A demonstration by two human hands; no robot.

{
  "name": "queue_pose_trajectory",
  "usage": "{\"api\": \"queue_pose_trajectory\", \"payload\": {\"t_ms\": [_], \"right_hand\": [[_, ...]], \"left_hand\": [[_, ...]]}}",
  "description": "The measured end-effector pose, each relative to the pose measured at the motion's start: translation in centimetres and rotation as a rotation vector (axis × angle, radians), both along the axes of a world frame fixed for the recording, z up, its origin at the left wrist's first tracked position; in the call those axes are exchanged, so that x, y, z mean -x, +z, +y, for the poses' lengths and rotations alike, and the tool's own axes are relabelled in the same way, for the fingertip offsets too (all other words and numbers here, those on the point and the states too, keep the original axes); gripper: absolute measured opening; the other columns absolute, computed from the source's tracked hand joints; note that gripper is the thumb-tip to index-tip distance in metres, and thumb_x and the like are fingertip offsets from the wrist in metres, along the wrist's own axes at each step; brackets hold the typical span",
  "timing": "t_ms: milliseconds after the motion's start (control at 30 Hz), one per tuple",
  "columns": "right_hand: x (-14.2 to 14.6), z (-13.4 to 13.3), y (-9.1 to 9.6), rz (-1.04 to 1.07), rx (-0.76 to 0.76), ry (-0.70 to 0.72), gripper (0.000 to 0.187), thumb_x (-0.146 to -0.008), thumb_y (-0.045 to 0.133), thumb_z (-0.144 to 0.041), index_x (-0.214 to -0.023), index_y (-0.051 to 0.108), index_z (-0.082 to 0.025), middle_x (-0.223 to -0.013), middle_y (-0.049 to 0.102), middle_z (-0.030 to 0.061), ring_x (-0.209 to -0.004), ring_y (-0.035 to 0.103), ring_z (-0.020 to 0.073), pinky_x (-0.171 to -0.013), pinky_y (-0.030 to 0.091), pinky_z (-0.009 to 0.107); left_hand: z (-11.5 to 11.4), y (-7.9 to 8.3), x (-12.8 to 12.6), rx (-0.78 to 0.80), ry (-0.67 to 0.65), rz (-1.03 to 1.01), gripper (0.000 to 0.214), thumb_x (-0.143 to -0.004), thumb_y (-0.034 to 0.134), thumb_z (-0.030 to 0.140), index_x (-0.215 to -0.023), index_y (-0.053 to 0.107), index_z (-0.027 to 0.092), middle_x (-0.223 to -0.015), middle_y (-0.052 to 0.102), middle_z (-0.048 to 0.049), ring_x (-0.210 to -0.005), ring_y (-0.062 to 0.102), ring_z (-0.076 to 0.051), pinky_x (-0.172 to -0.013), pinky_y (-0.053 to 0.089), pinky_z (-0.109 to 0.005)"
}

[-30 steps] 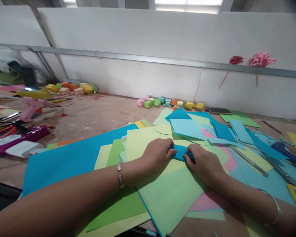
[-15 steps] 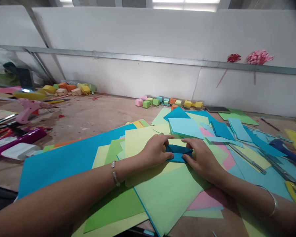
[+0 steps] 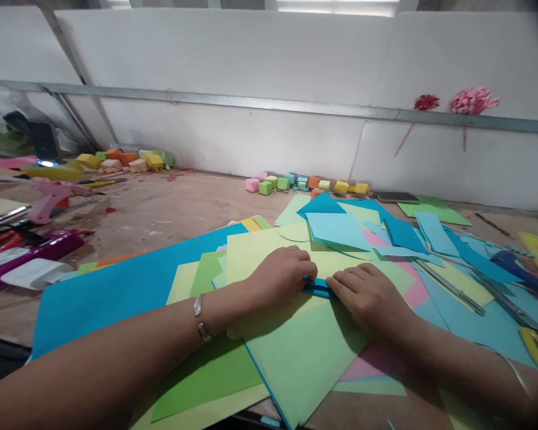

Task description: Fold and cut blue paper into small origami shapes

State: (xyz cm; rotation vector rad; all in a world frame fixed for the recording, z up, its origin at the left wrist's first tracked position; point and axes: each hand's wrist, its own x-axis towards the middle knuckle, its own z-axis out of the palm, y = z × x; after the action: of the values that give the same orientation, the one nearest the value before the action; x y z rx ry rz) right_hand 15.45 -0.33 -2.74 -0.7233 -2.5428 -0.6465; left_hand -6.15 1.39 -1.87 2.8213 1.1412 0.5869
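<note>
A small dark blue piece of folded paper (image 3: 319, 288) lies between my hands, over a pale green sheet (image 3: 305, 352). My left hand (image 3: 287, 275) is closed on its left end, fingers curled. The fingers of my right hand (image 3: 363, 292) press down together on its right end. Only a narrow strip of the blue paper shows; both its ends are hidden under my fingers. Light yellow paper (image 3: 246, 254) and a large blue sheet (image 3: 103, 292) spread out beneath and beside my left arm.
Scissors with yellow handles (image 3: 535, 349) and metal tweezers (image 3: 451, 286) lie at the right on blue paper. A pink glue gun (image 3: 49, 197) and a purple power strip (image 3: 40, 254) are on the left. Small paper cubes (image 3: 282, 183) line the white wall (image 3: 233, 54).
The blue paper looks narrower, flattened into a strip. My right hand has moved from a thumb-and-finger pinch to pressing over its end; my left fingers have curled in more.
</note>
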Motion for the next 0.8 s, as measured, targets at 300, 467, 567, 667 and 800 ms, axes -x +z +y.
{"api": "queue_pose_trajectory", "payload": {"t_ms": [300,467,567,667,800], "right_hand": [[0.5,-0.5,0.4,-0.033,-0.107,0.047,0.023,-0.094,0.047,-0.008,-0.087,0.068,-0.008,-0.073,0.068,0.0106,-0.071,0.062,0.0201,-0.064,0.040,0.034],[0.4,-0.1,0.4,0.042,-0.150,0.085,0.023,-0.093,0.047,-0.006,-0.090,0.069,-0.007,-0.074,0.070,0.0099,-0.070,0.064,0.0185,-0.062,0.043,0.032],[0.1,0.3,0.1,0.138,-0.070,0.082,0.023,-0.094,0.046,-0.007,-0.097,0.068,-0.009,-0.079,0.072,0.0085,-0.071,0.065,0.0176,-0.063,0.044,0.031],[-0.2,0.6,-0.1,0.203,0.031,-0.001,0.024,-0.095,0.044,-0.013,-0.102,0.067,-0.011,-0.084,0.073,0.0088,-0.072,0.064,0.0188,-0.062,0.045,0.031],[-0.2,0.7,0.0,0.213,0.079,-0.041,0.023,-0.095,0.045,-0.015,-0.091,0.067,-0.012,-0.080,0.072,0.0097,-0.069,0.063,0.0197,-0.061,0.043,0.031]], "left_hand": [[-1.3,1.8,-0.2,0.036,0.044,0.124,0.013,-0.074,0.056,0.016,-0.083,0.066,0.016,-0.084,0.067,-0.0068,-0.079,0.058,-0.022,-0.069,0.042,-0.034],[-1.2,1.1,-0.3,0.021,0.021,-0.010,0.025,-0.078,0.065,0.025,-0.102,0.069,0.018,-0.087,0.073,-0.0070,-0.082,0.065,-0.023,-0.074,0.046,-0.034],[-0.7,0.5,-0.3,-0.017,0.071,-0.043,0.014,-0.083,0.062,0.020,-0.090,0.074,0.021,-0.076,0.074,-0.0041,-0.070,0.066,-0.019,-0.067,0.044,-0.029],[-0.4,0.4,-0.2,-0.052,0.131,-0.081,0.011,-0.083,0.065,0.021,-0.085,0.076,0.022,-0.075,0.075,-0.0030,-0.067,0.066,-0.019,-0.063,0.043,-0.027],[-0.5,0.7,0.1,-0.022,0.190,-0.171,0.011,-0.080,0.068,0.019,-0.086,0.077,0.023,-0.080,0.077,-0.0018,-0.072,0.068,-0.019,-0.064,0.045,-0.026]]}}
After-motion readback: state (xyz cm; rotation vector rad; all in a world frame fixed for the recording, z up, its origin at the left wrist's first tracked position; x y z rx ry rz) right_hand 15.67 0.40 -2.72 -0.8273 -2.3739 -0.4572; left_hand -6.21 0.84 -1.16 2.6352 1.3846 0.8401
